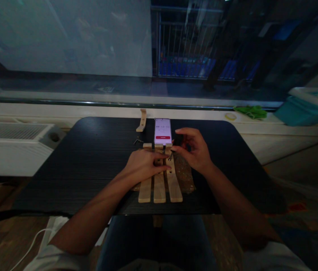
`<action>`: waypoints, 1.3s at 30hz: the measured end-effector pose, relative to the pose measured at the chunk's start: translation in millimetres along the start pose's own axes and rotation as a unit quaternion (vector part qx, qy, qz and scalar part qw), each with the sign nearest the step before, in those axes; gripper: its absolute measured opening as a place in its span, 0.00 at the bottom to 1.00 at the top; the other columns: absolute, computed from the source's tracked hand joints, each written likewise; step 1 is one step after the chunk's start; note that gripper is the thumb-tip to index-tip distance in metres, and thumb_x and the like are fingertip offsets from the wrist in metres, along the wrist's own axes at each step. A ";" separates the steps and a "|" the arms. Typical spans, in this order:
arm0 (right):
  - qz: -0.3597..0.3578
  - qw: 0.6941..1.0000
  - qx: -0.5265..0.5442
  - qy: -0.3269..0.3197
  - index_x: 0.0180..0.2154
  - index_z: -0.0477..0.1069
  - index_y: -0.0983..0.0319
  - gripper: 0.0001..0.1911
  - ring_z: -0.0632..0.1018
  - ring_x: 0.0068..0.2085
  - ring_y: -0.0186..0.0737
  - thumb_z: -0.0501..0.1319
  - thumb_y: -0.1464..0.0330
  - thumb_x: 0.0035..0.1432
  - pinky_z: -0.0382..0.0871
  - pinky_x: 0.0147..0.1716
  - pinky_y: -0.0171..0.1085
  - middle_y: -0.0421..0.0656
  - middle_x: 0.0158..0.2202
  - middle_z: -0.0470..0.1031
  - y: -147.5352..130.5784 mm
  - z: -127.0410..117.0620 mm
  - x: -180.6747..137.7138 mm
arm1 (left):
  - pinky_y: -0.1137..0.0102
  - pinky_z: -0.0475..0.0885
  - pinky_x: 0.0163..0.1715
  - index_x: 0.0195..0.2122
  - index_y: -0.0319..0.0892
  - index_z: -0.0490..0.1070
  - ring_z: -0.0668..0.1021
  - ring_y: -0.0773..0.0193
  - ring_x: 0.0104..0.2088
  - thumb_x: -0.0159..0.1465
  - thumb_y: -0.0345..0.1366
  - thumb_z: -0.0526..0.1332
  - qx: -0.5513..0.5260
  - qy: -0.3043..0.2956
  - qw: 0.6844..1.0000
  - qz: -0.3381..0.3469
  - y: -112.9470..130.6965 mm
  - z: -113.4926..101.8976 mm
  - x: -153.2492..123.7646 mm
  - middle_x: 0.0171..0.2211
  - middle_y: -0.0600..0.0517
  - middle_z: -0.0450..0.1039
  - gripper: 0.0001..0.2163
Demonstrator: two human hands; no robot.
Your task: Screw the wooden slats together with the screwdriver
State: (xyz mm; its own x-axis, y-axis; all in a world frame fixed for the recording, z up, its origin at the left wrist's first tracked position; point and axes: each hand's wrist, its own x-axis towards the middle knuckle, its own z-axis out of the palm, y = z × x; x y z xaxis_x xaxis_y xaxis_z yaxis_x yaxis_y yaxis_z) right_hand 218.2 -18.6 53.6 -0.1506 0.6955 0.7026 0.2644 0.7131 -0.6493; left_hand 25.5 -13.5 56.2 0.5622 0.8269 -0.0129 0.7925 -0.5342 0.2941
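Observation:
Three pale wooden slats [145, 192] with drilled holes lie side by side, wider at the near end. My left hand [142, 163] rests across them, its thumb and index finger stretched apart on either side of the holes in the right slat [175, 192]. In my right hand [195, 148], a dark-handled screwdriver [178, 140] is pinched between thumb and fingers. Its metal shaft slants down to the right slat near a hole; whether the tip sits in a screw is too small to tell. Part of the slats is hidden under my left hand.
Beyond the slats lies a lit phone [163, 130]. Several small screws [137, 140] and a curved wooden piece [142, 121] are to its left. Brown wrapping [185, 177] lies under the slats. The windowsill holds a tape roll [230, 116], green cloth [251, 111] and teal box [297, 109].

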 end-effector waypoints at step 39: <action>-0.007 1.000 0.006 -0.013 0.49 0.68 0.48 0.19 0.69 0.28 0.31 0.65 0.67 0.55 0.66 0.24 0.34 0.36 0.37 0.72 -3.1 -4.9 2.2 | 0.57 0.75 0.40 0.50 0.54 0.76 0.80 0.48 0.44 0.59 0.57 0.61 0.007 0.011 1.000 0.005 -0.4 1.7 -0.1 0.44 0.48 0.79 0.22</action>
State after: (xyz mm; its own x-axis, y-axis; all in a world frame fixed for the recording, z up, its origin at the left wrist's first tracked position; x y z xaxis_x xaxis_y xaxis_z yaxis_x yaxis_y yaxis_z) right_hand 221.7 -19.7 58.6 -0.1787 0.6867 0.7046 0.2506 0.7243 -0.6423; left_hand 25.5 -13.7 54.5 0.5653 0.8248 0.0118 0.7900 -0.5455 0.2800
